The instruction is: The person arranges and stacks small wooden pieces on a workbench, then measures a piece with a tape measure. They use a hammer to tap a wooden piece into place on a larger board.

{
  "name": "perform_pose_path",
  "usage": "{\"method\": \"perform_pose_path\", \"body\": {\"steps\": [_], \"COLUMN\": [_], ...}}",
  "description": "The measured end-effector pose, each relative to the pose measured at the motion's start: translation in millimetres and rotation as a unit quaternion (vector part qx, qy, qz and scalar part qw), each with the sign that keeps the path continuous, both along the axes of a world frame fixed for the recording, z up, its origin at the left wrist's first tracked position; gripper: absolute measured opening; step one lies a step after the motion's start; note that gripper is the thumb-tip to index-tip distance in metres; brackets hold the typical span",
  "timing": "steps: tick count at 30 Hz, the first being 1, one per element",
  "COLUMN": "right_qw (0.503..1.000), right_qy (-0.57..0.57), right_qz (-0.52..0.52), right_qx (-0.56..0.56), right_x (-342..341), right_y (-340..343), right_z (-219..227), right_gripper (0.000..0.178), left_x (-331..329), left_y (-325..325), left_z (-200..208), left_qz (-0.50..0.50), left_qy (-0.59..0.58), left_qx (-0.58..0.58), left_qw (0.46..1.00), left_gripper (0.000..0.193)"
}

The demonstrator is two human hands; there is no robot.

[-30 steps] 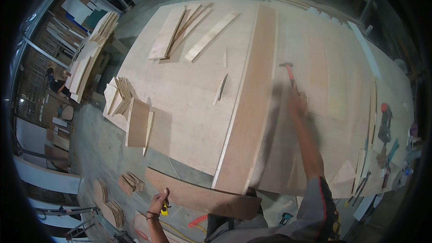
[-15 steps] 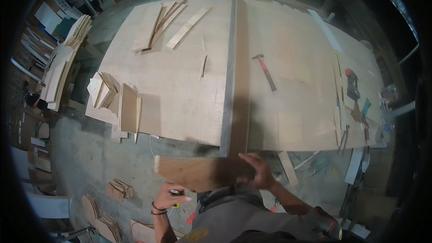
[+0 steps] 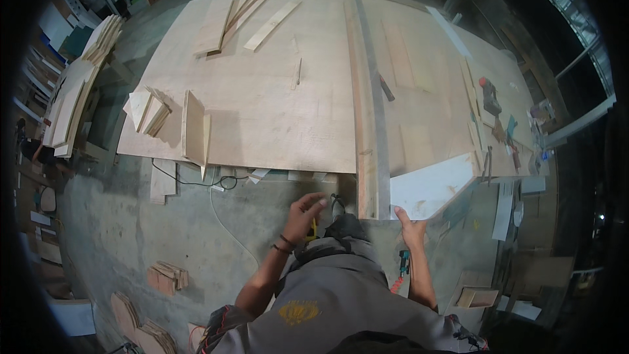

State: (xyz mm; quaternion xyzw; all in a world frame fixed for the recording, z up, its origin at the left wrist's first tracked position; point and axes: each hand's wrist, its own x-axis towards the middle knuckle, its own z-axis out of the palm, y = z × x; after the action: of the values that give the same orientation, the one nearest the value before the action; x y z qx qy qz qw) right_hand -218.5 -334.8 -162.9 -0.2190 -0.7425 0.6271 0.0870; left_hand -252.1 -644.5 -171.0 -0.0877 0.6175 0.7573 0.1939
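Observation:
My right hand (image 3: pixel 411 229) grips the near edge of a white-faced panel (image 3: pixel 432 187), thumb on top and fingers underneath. The panel has a slanted corner and sits against the near end of a long board (image 3: pixel 371 105) with a grey edge, which runs away across the worktable. Left of that end, my left hand (image 3: pixel 304 216) hovers in front of my waist, its fingers loosely bent and apart, with nothing visible in them. Something yellow (image 3: pixel 312 229) shows at my waist just beneath it. A hammer handle (image 3: pixel 386 88) sticks out from behind the long board; its head is hidden.
The pale worktable (image 3: pixel 282 124) carries loose strips (image 3: pixel 272 25), stacked angled offcuts (image 3: pixel 151 113) and an upright board (image 3: pixel 192 126). A red-and-black power tool (image 3: pixel 489 96) lies at the right. A teal tool (image 3: pixel 403 262) with a red coiled hose is beside my right hip. Cut pieces (image 3: pixel 168 278) lie on the floor.
The end panel that pointed left with its brown face showing now points right, white face up. The long board has turned and shifted right, covering much of the hammer. My left hand has moved up and right.

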Motion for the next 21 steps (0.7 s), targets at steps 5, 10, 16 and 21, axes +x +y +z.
{"method": "perform_pose_path", "body": {"steps": [5, 10, 16, 21], "right_qw": [0.989, 0.904, 0.787, 0.782], "right_qy": [-0.028, -0.064, -0.132, -0.165], "right_qz": [0.018, 0.004, -0.043, -0.027], "right_qx": [-0.145, -0.423, -0.601, -0.600], "right_x": [49.0, 78.9, 82.6, 71.1], "right_y": [13.4, -1.6, 6.2, 9.4], "right_z": [-29.6, -81.2, -172.3, -192.6], "right_gripper": [0.059, 0.056, 0.044, 0.037], "left_x": [2.0, 17.9, 0.6, -83.9], "left_y": [-43.5, -57.5, -61.9, -83.0], "left_z": [-94.4, -110.7, -110.1, -94.6], "left_qz": [0.004, -0.045, -0.022, 0.040], "left_qy": [-0.015, -0.107, -0.134, 0.008], "left_qx": [-0.144, -0.207, -0.266, -0.367], "left_qw": [0.989, 0.971, 0.954, 0.929], "left_gripper": [0.056, 0.066, 0.070, 0.063]}}
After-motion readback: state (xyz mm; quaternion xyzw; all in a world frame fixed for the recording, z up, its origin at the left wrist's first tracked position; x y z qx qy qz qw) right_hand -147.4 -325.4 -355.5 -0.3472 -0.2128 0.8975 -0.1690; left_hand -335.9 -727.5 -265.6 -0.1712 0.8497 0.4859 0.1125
